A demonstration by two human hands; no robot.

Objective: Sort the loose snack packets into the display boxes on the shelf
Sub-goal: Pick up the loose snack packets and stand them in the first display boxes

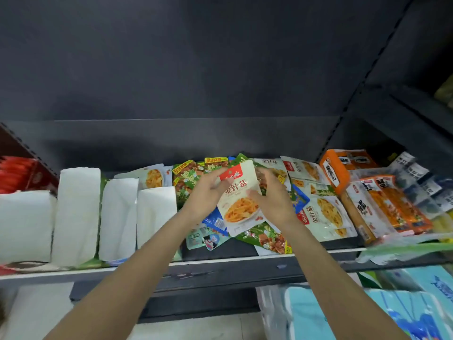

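Because the pile at centre frame mixes several kinds, I have both hands on one cream mushroom packet (239,196), lifted clear so its label reads before I choose a box. My left hand (204,196) pinches its upper left edge by the red header; my right hand (273,197) curls fingers over its right side, steadying it flat towards me. Under it lie green packets (263,238) and matching cream ones (326,217) at right centre. The white display boxes (117,217) stand open-topped at left centre on the shelf (220,262), one already showing a similar packet (154,177), probably my target.
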